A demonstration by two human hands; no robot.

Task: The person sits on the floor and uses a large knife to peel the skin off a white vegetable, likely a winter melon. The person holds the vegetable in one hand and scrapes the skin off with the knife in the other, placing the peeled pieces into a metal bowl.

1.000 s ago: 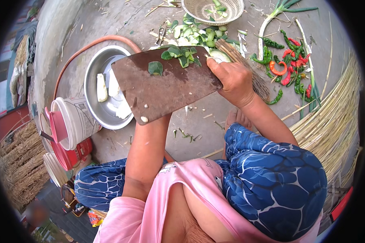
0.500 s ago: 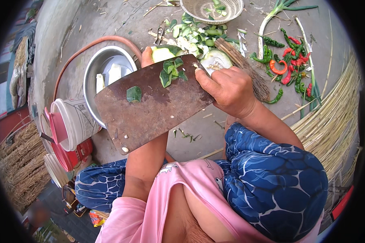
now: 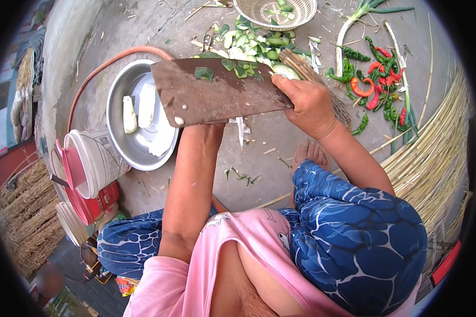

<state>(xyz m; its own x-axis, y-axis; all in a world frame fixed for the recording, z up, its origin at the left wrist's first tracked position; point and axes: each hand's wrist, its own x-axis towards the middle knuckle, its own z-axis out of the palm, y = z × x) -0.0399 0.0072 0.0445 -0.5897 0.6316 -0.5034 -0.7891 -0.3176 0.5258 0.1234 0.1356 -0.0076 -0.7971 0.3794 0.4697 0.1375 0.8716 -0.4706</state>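
Observation:
My right hand (image 3: 308, 101) grips the handle of a broad rust-brown cleaver (image 3: 217, 92), held flat with green vegetable pieces (image 3: 239, 67) lying on its blade. The blade hovers over the concrete ground, between a steel bowl (image 3: 122, 142) and a heap of chopped green and white vegetables (image 3: 251, 45). My left hand is hidden under the blade; only the forearm (image 3: 191, 179) shows, reaching up beneath it. The bowl holds water and pale peeled vegetable pieces (image 3: 137, 108).
A woven basket (image 3: 259, 9) with a few greens sits at the top. Red and green chillies (image 3: 373, 79) and a leek (image 3: 354, 21) lie at right beside straw stalks (image 3: 433, 153). A white bucket (image 3: 92, 161), red tubs (image 3: 90, 203) and an orange hose (image 3: 116, 59) are at left.
The cleaver with greens on it swung left and tilted down over the bowl, then rose back level and moved right toward the vegetable heap. My left hand went from view under the blade.

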